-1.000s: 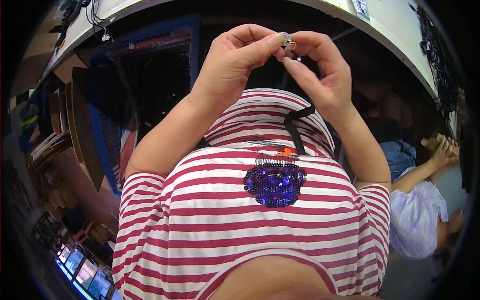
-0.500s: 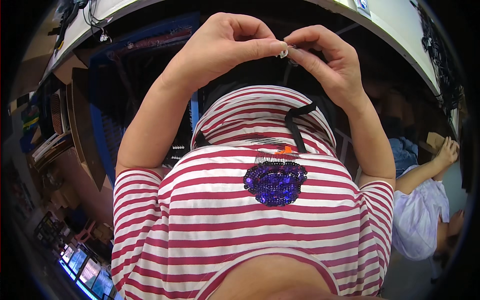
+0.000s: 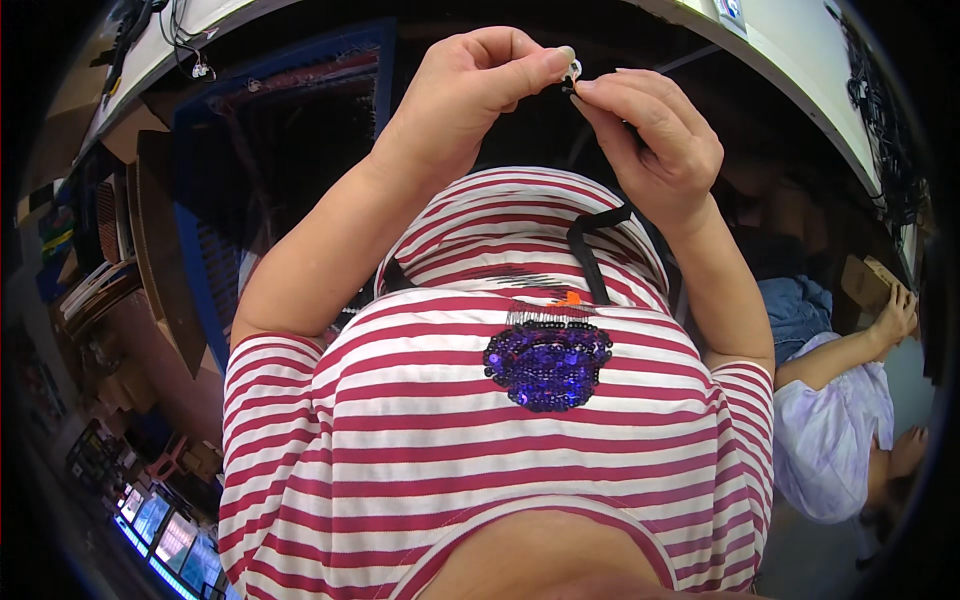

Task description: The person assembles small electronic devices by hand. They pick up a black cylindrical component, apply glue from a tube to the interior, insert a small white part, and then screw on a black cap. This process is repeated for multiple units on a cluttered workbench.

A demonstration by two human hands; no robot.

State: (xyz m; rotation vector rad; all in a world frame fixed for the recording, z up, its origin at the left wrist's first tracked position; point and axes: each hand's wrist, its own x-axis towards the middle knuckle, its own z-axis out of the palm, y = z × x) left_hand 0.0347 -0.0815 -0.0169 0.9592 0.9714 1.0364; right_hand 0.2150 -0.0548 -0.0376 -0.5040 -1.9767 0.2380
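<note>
Raised over the dark space beyond my lap, my left hand (image 3: 490,75) pinches a small white piece (image 3: 574,69) between thumb and forefinger. The piece looks like plastic with a rounded, open outline; its exact kind is too small to tell. Just under it is a tiny dark bit (image 3: 568,87), apparently against the white piece. Close to its right, my right hand (image 3: 660,145) has thumb and forefinger drawn together at these parts. What the right fingertips grip, if anything, cannot be made out.
A white bench (image 3: 780,70) curves across the far side, with dark cables (image 3: 880,120) at right and thin wires with pale ends (image 3: 200,68) at left. A blue crate (image 3: 205,250) stands left, beside cardboard (image 3: 165,230). A co-worker in a pale top (image 3: 835,430) is at right.
My left hand has moved slightly up with the white piece, now seen above the dark bit. My right hand has shifted slightly down, its fingers closer together.
</note>
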